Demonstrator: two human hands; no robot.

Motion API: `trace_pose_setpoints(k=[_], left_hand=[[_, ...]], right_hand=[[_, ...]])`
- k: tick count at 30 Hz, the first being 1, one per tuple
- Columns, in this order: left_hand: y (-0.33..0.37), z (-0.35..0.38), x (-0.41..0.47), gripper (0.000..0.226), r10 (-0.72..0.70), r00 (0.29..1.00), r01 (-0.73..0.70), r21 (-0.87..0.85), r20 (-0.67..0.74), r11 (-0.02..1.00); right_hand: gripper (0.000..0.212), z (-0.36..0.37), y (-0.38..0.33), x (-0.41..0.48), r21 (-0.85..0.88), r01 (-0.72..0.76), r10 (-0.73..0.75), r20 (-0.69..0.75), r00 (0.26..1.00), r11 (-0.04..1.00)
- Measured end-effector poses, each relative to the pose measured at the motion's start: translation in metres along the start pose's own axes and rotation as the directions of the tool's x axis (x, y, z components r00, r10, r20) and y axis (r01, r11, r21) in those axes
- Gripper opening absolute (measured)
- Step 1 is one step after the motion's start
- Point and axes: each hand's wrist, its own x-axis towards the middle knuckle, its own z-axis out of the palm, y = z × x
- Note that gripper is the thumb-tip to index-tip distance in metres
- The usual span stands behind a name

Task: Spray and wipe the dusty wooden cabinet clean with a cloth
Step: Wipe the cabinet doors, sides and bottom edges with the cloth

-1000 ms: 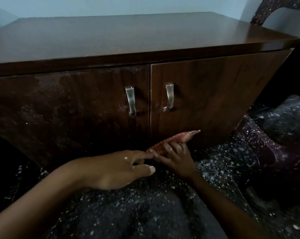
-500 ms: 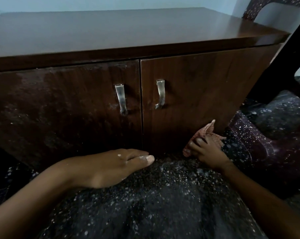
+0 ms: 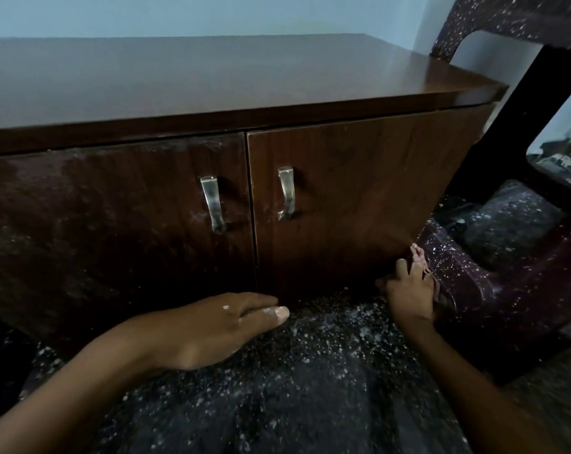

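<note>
cloth [image 3: 420,257] mostly hidden behind right hand [image 3: 408,296]; cabinet [image 3: 343,178] left end cut off by frame edge

- one head-worn view, low and close, facing forward and down at the dark brown wooden two-door cabinet [image 3: 343,198] front.
- speckled dark floor [image 3: 310,371] fills the bottom.

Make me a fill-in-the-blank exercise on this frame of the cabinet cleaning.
The right hand grips the cloth at the lower ____ corner of the cabinet front.
The dustier door is the ____ one.
The left hand lies flat at the cabinet's base, holding ____.
The doors carry ____ metal handles in all.
Missing: right; left; nothing; two.
</note>
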Motion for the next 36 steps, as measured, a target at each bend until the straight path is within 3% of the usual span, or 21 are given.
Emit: trace_pose_setpoints(k=[2, 3, 7, 12, 14, 19, 22, 24, 26, 30, 36], left_hand=[[0.002, -0.004, -0.001, 0.056, -0.007, 1.0, 0.007, -0.011, 0.029, 1.0], [0.002, -0.005, -0.001, 0.057, -0.008, 1.0, 0.009, -0.022, 0.019, 1.0], [0.001, -0.008, 0.002, 0.053, -0.017, 0.993, 0.012, -0.04, -0.121, 0.999], [-0.002, -0.011, -0.001, 0.049, -0.01, 0.98, -0.004, -0.071, -0.2, 0.997], [-0.001, -0.013, -0.003, 0.047, -0.001, 0.976, -0.019, -0.089, -0.218, 0.996], [0.0, -0.013, -0.005, 0.048, 0.012, 0.974, -0.036, -0.099, -0.227, 0.994], [0.001, -0.012, -0.007, 0.048, 0.012, 0.978, -0.032, -0.091, -0.21, 0.995], [0.0, -0.012, -0.007, 0.049, 0.013, 0.977, -0.033, -0.087, -0.214, 0.996], [-0.002, -0.014, -0.007, 0.049, 0.013, 0.974, -0.031, -0.076, -0.228, 0.997], [-0.007, -0.014, -0.006, 0.051, 0.004, 0.974, -0.015, -0.047, -0.228, 0.999], [-0.01, -0.017, -0.008, 0.051, -0.004, 0.976, -0.002, -0.028, -0.217, 1.0]], right_hand=[[0.018, -0.013, -0.016, -0.011, 0.22, -0.17, 0.189, -0.068, 0.98, 0.961], [0.015, -0.022, -0.023, -0.018, 0.291, -0.186, 0.245, -0.18, 0.953, 0.938], [0.049, -0.069, -0.046, -0.029, 0.63, -0.02, 0.364, -0.422, 0.83, 0.776], [0.032, -0.115, -0.068, -0.009, 0.581, 0.3, 0.315, -0.726, 0.611, 0.757], [0.033, -0.12, -0.08, -0.002, 0.537, 0.347, 0.282, -0.772, 0.57, 0.769], [0.048, -0.118, -0.093, 0.003, 0.535, 0.342, 0.22, -0.731, 0.646, 0.773], [0.043, -0.128, -0.094, -0.01, 0.642, 0.389, 0.277, -0.69, 0.668, 0.661], [0.042, -0.14, -0.095, -0.022, 0.705, 0.445, 0.343, -0.678, 0.65, 0.552], [0.046, -0.159, -0.096, -0.027, 0.704, 0.497, 0.34, -0.694, 0.635, 0.508], [0.054, -0.181, -0.107, -0.017, 0.659, 0.472, 0.229, -0.693, 0.683, 0.586], [0.052, -0.169, -0.116, -0.018, 0.665, 0.443, 0.271, -0.691, 0.67, 0.601]])
